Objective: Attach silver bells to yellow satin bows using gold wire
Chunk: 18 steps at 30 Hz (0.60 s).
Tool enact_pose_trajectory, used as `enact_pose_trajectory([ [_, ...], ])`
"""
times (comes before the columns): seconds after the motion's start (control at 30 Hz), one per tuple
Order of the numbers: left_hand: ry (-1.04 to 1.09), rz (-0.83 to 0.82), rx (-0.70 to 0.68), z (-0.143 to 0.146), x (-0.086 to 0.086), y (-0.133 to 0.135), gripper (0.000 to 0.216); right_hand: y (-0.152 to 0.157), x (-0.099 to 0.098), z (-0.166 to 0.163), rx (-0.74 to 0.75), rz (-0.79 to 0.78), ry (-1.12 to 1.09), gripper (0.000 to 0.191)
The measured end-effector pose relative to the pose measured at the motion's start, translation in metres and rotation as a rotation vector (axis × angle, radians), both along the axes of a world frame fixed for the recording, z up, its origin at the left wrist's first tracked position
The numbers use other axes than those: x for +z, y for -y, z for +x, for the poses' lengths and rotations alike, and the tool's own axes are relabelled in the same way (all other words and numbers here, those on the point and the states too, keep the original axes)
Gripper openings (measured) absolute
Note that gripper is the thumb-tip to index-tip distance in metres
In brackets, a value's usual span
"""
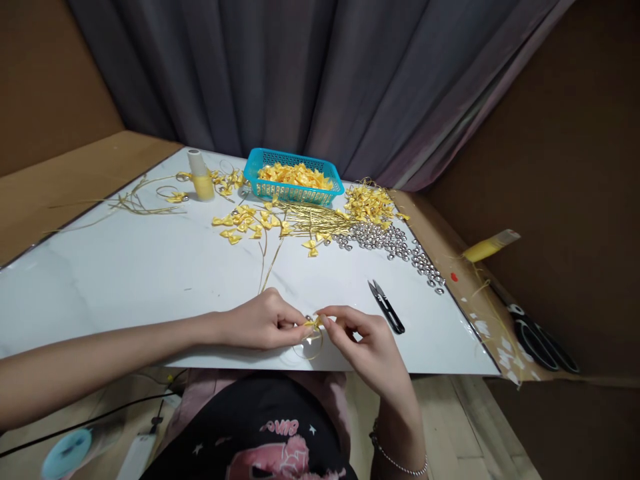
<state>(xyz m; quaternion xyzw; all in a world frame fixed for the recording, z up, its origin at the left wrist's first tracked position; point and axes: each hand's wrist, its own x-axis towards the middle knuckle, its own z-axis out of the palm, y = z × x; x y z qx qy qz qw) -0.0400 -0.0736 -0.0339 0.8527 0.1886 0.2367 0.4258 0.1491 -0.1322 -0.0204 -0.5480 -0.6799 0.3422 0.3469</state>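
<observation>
A small yellow ribbon bow [313, 324] is between my hands near the table's front edge. My left hand [260, 321] pinches its left side between thumb and fingers. On the other side, my right hand [364, 337] has its thumb and fingertip closed on the bow's right end. A thin gold cord loop [311, 359] hangs below it, and a small shiny bit shows just above. My fingers partly hide the bow and the cord. Gold cord strands [270, 268] run from behind my left hand toward the pile of gold cords [320, 220].
A blue basket [253, 163] of yellow bows stands at the back. Loose bows [243, 219], a bow heap [370, 202] and silver beads [383, 239] lie before it. Thread snips [387, 308] rest right of my hands. A thread spool [203, 183] stands left; scissors [537, 341] lie far right.
</observation>
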Motion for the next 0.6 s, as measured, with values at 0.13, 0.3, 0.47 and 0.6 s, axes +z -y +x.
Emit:
enact_pose_trajectory([
  [0.13, 0.000, -0.005, -0.003, 0.000, 0.001, 0.000, 0.039, 0.001, 0.000, 0.002, 0.002, 0.017, 0.029, 0.025],
  [0.3, -0.004, -0.012, -0.003, 0.000, 0.001, 0.000, 0.039, 0.000, 0.002, 0.003, 0.030, 0.036, 0.023, 0.025],
  [0.47, 0.007, 0.004, 0.000, 0.000, 0.001, 0.000, 0.039, 0.001, 0.002, 0.008, 0.053, 0.014, 0.069, 0.024],
  [0.6, 0.012, 0.011, 0.006, 0.000, 0.001, 0.000, 0.037, 0.006, 0.002, 0.014, 0.078, 0.002, 0.078, 0.017],
])
